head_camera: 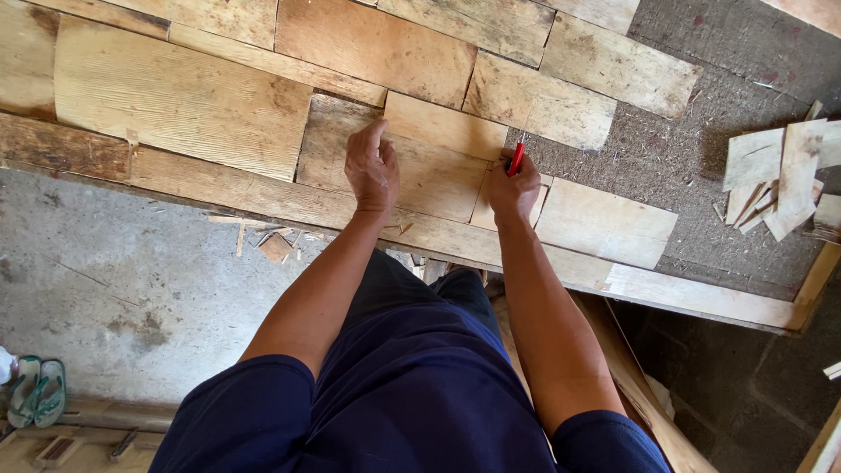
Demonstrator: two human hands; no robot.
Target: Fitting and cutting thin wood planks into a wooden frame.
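My left hand [371, 166] lies flat on a pale wooden veneer piece [431, 175], fingers pointing up toward a smaller piece [444, 125] laid above it. My right hand [514, 188] grips a red marker [517, 158], its tip against the right edge of that piece. Both pieces sit among many overlapping wood sheets [175, 101] spread on a low work surface [666, 162]. My arms reach out from dark blue sleeves.
A stack of small wood offcuts [780, 180] lies at the right on the grey board. Bare concrete floor [114, 280] is at the lower left, with green sandals [37, 391] near the edge. Wooden frame rails [701, 302] run along the board's front.
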